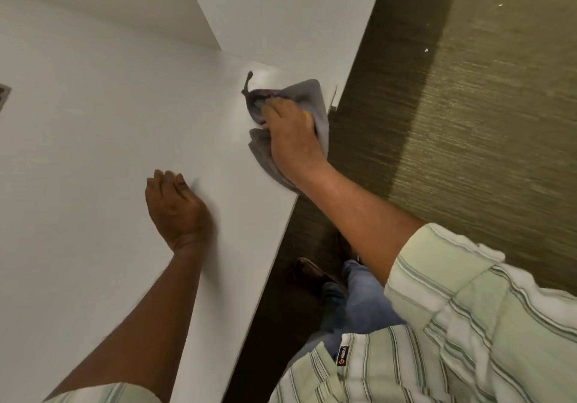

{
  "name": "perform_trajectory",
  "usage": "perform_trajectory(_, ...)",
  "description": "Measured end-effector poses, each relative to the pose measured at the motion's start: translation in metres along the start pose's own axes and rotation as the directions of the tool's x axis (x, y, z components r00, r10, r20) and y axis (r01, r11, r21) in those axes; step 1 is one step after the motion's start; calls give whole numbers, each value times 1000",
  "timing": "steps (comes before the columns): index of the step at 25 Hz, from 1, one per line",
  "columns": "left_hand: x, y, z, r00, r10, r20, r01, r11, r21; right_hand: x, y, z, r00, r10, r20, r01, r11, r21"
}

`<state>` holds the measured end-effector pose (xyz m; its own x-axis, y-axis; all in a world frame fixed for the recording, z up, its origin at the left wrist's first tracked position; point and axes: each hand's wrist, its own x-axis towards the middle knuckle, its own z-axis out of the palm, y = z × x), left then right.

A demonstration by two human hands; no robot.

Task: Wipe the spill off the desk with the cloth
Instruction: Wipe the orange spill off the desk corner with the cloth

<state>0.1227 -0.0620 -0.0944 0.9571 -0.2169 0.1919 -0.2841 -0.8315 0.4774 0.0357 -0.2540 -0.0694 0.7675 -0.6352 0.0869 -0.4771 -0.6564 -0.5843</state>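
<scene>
A crumpled grey cloth point(304, 96) lies on the white desk point(103, 127) at its right corner, one thin tail sticking up toward the back. My right hand point(292, 134) presses down on the cloth, fingers curled into its folds, and part of the cloth hangs over the desk's right edge. My left hand point(178, 209) rests on the desk nearer to me, fingers loosely bent, holding nothing. No spill shows on the bare surface; anything under the cloth is hidden.
White partition panels point(281, 12) rise behind the desk's far corner. A dark object point(3, 94) shows at the left edge. Right of the desk is brown-green carpet point(484, 105). My jeans and a dark shoe point(312, 273) stand below the desk edge.
</scene>
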Motion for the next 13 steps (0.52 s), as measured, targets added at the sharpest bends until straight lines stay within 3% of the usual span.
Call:
perform_trajectory(3,-3,-1,0,1000,-18,24,18,1000,24,37,3,1,999,27,-33,-27,1000,-3)
perform_trajectory(9,-2,0,2,999,-39,34,38,998,41,93,-4,19,998,-20,55,27,992,-124)
perform_trajectory(13,0,0,1,999,-31,27,30,999,45,116,-26,32,958,-230,169,255,956,-146)
